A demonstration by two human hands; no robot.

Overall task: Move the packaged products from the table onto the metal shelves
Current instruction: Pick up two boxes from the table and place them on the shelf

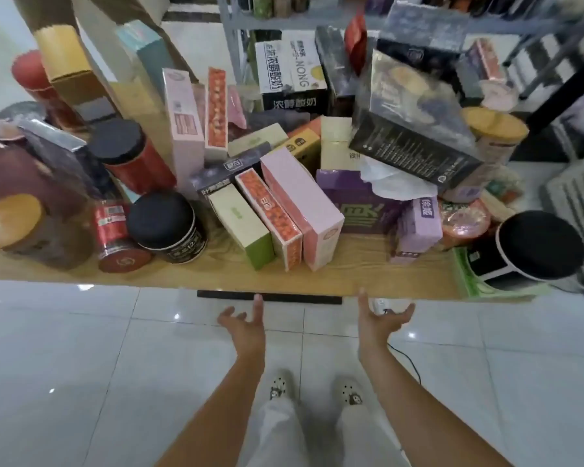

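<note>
A wooden table carries a crowded pile of packaged products. At the front middle lie a green-ended cream box, an orange patterned box and a pink box side by side. Purple boxes and a large dark box lie to the right. Red and black-lidded jars stand on the left. My left hand and my right hand hover just before the table's front edge, palms facing each other, fingers spread, holding nothing. The metal shelves stand behind the table with some products on them.
A black round tin sits at the table's right front corner on a green packet. A brown jar with a gold lid stands at the far left. White tiled floor lies under me; a black cable runs across it near my right arm.
</note>
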